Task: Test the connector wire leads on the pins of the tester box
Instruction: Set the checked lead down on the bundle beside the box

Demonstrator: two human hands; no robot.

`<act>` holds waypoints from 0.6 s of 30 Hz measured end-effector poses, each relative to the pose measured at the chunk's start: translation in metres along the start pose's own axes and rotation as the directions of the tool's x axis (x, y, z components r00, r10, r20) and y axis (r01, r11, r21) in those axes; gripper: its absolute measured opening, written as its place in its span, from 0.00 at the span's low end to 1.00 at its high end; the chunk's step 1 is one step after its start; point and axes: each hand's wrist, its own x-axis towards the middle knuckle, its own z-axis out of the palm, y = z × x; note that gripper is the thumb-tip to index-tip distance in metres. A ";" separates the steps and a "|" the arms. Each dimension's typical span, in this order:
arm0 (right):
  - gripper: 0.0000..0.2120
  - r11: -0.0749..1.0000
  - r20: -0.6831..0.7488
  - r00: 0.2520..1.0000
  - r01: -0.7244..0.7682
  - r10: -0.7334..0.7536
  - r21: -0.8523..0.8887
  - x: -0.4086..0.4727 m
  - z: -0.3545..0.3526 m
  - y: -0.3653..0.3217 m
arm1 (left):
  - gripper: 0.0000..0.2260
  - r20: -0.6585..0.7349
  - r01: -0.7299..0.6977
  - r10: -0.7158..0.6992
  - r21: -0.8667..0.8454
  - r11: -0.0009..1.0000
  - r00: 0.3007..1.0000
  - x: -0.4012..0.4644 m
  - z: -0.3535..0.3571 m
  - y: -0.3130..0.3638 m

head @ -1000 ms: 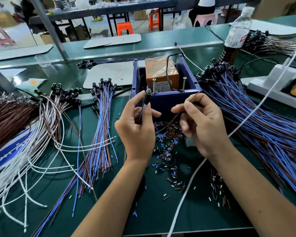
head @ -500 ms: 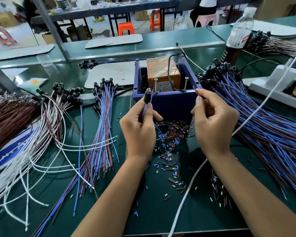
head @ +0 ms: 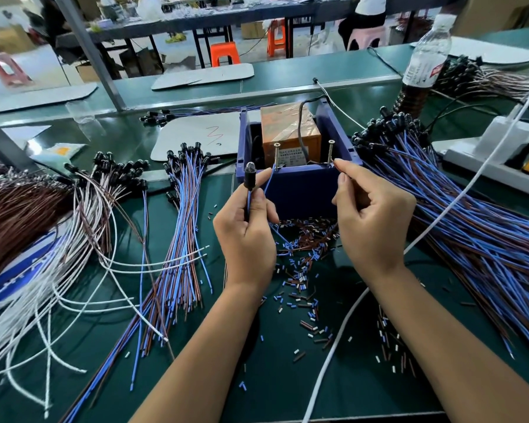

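The blue tester box [head: 303, 190] stands at the table's middle with an orange unit inside. Two upright screw pins rise at its front wall, the left pin [head: 276, 154] and the right pin [head: 330, 151]. My left hand [head: 248, 236] grips a black connector [head: 249, 177] with a clear bulb tip, held upright just left of the box. Its blue lead [head: 268, 181] curves up to the base of the left pin. My right hand [head: 370, 218] pinches the other lead end at the foot of the right pin; that lead is mostly hidden by my fingers.
Bundles of blue-brown connector wires lie left [head: 180, 227] and right [head: 471, 227] of the box. White and brown wires [head: 58, 239] spread at far left. Cut insulation bits [head: 300, 288] litter the mat. A bottle [head: 422, 65], power strip [head: 498, 169] and white cable [head: 333, 346] sit right.
Both hands rose toward the box's front wall. My right hand moved up and right, bringing its lead end to the right pin; the blue lead now reaches the left pin.
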 end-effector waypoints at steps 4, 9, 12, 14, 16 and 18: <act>0.11 1.000 0.002 1.000 -0.005 0.005 0.012 0.000 0.000 0.000 | 0.14 -0.005 0.018 -0.018 -0.016 1.000 1.000 0.000 -0.001 0.000; 0.11 1.000 0.003 1.000 -0.004 0.004 0.008 0.000 -0.001 0.000 | 0.14 0.013 0.028 -0.027 -0.023 0.999 1.000 0.000 -0.001 0.000; 0.11 1.000 0.005 1.000 -0.012 0.012 0.006 0.001 -0.001 -0.001 | 0.13 0.017 0.030 -0.029 -0.021 0.999 0.999 0.000 0.000 0.000; 0.11 1.000 -0.001 1.000 -0.019 0.019 0.002 0.002 -0.002 -0.001 | 0.13 0.021 0.028 -0.027 -0.024 0.999 0.999 0.000 0.000 0.001; 0.11 1.000 -0.006 1.000 -0.023 0.023 0.001 0.003 -0.001 -0.001 | 0.13 0.029 0.027 -0.026 -0.027 0.999 0.999 0.001 0.000 0.002; 0.11 1.000 -0.001 1.000 -0.020 0.020 0.004 0.003 -0.001 -0.001 | 0.13 0.043 0.031 -0.030 -0.034 0.999 0.999 0.001 0.000 0.003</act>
